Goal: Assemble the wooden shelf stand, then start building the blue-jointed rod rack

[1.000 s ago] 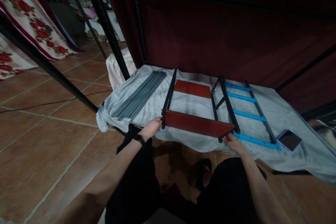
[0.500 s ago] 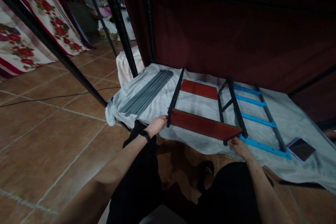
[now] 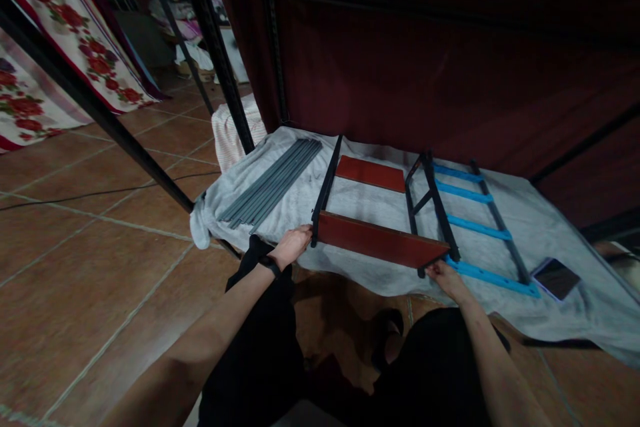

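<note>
My left hand (image 3: 294,245) is closed on the near end of a black side bar (image 3: 327,180), at the left edge of a red-brown board (image 3: 380,240). At the board's other end, my right hand (image 3: 447,278) pinches the near lower corner of the black frame (image 3: 440,207), its fingertips partly hidden. The board stands on its long edge between the two black sides. A second red-brown board (image 3: 371,173) lies farther back between them. Touching the frame's right side is a rack part with several blue slats (image 3: 475,223) and a dark rail.
Several grey tubes (image 3: 273,181) lie side by side on the grey cloth (image 3: 360,277), left of the frame. A phone or tablet (image 3: 556,278) lies at the right. Black metal posts (image 3: 227,80) rise at the left, a dark red curtain (image 3: 425,73) hangs behind. A cable (image 3: 100,193) crosses the tiled floor.
The view has shifted slightly, so everything sits a little farther left. Both hands keep their places on the frame. At the far right edge, something partly in view shows more.
</note>
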`<control>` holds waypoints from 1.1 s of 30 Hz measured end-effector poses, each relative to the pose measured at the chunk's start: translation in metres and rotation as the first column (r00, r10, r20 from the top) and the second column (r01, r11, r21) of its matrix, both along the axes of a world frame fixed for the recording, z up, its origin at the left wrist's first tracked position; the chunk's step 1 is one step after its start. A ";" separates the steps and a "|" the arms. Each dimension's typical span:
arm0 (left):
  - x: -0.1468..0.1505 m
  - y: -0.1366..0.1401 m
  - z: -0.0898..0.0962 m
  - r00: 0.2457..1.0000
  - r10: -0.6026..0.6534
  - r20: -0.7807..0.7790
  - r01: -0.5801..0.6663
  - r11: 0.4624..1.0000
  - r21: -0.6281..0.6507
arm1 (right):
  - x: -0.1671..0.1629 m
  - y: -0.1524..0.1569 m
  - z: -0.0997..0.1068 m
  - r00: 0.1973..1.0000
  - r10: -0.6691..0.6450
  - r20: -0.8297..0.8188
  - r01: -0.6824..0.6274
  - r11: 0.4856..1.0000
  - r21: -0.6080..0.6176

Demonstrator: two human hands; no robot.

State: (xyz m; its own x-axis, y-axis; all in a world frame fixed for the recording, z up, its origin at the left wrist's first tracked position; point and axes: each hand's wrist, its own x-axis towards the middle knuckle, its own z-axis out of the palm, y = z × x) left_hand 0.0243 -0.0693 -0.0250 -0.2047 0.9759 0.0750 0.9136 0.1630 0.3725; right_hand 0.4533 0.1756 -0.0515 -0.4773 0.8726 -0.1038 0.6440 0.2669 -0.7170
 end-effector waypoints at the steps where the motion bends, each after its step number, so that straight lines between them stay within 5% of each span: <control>1: 0.000 0.000 0.001 1.000 0.002 0.002 -0.002 1.000 0.001 | 0.000 0.000 0.000 1.000 -0.006 0.010 0.006 1.000 0.008; 14: -0.009 0.008 -0.006 0.995 0.023 0.092 -0.025 1.000 0.017 | 0.000 0.004 -0.003 0.999 0.019 -0.043 -0.022 0.996 -0.086; 33: -0.022 0.011 -0.016 0.965 -0.012 0.261 -0.023 0.991 0.131 | -0.006 -0.014 0.007 1.000 -0.024 -0.010 0.024 0.999 0.033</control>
